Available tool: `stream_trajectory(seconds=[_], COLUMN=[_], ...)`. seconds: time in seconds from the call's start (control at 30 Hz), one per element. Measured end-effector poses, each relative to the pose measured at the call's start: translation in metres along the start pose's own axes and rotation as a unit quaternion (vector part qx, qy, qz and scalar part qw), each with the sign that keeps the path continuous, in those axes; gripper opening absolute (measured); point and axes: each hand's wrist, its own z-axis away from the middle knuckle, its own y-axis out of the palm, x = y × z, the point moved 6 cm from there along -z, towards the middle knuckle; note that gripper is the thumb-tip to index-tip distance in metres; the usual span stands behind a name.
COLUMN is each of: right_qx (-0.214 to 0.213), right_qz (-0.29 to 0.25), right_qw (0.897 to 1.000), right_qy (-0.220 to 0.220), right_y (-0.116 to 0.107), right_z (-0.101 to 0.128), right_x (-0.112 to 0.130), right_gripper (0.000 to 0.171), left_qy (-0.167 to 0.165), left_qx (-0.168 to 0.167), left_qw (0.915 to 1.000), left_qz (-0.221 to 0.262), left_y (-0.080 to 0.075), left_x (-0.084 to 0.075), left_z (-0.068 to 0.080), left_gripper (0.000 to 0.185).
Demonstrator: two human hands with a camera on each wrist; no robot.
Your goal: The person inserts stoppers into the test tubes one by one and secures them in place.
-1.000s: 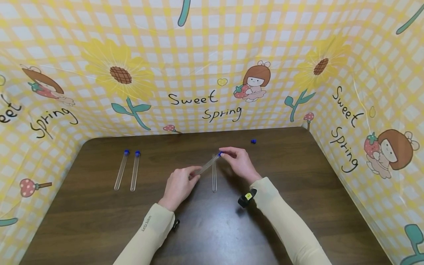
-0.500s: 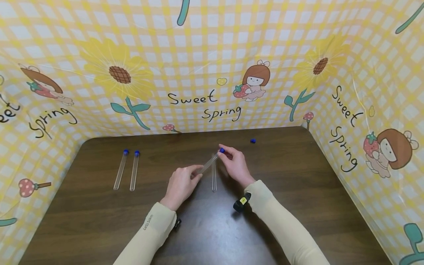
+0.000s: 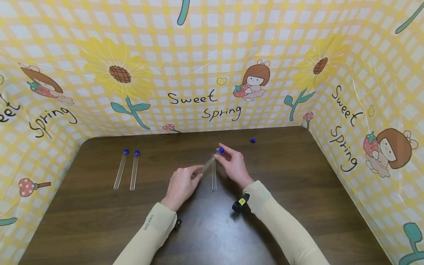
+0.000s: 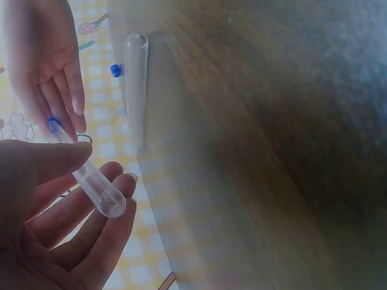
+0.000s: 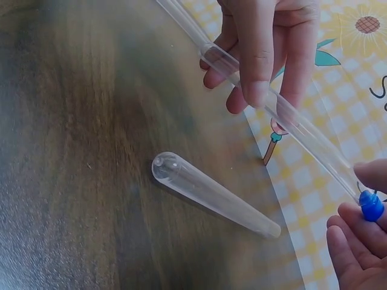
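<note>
L hand (image 3: 180, 184) pinches tube (image 3: 208, 165) at closed end, above table (image 3: 298, 191) | R hand (image 3: 233, 165) fingertips pinch its blue cap (image 3: 221, 150) | uncapped tube (image 3: 214, 177) lies on table just under them | loose cap (image 3: 253, 140) back right | two capped tubes (image 3: 127, 170) left

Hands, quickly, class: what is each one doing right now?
Left hand: grips the lower end of the clear tube, lifted off the table.
Right hand: pinches the tube's blue cap end.
</note>
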Motion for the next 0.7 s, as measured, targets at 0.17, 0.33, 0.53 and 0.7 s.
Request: stream_trajectory(seconds=[0.17,0.33,0.53,0.7], right_qx=[-0.002,-0.006,-0.011,-0.012], right_qz=[0.001,0.007,-0.011,-0.033], right_qw=[1.000,1.000,1.000,0.999], right_qy=[0.003,-0.006,0.000,0.018], right_y=[0.0002,0.0024,0.0028,0.0012], right_z=[0.0003,0.0001,-0.0004,0.0002], right_x=[-0.0019,-0.0015,-0.0030,-0.0066], right_gripper=[0.050,0.049,0.048,0.049], left_qy=[0.007,0.011,0.015,0.021], left_qx=[-0.003,-0.004,-0.009,-0.010], left_qw=[1.0000,0.9999,0.9999,0.9997], left_qz=[-0.004,-0.001,-0.001,-0.001], left_y=[0.0004,0.0025,0.0024,0.0025], left_x=[-0.0015,-0.0021,-0.0034,-0.0043], left_z=[-0.0008,-0.0008,-0.0018,-0.0013], left_gripper=[0.028,0.028,0.028,0.028])
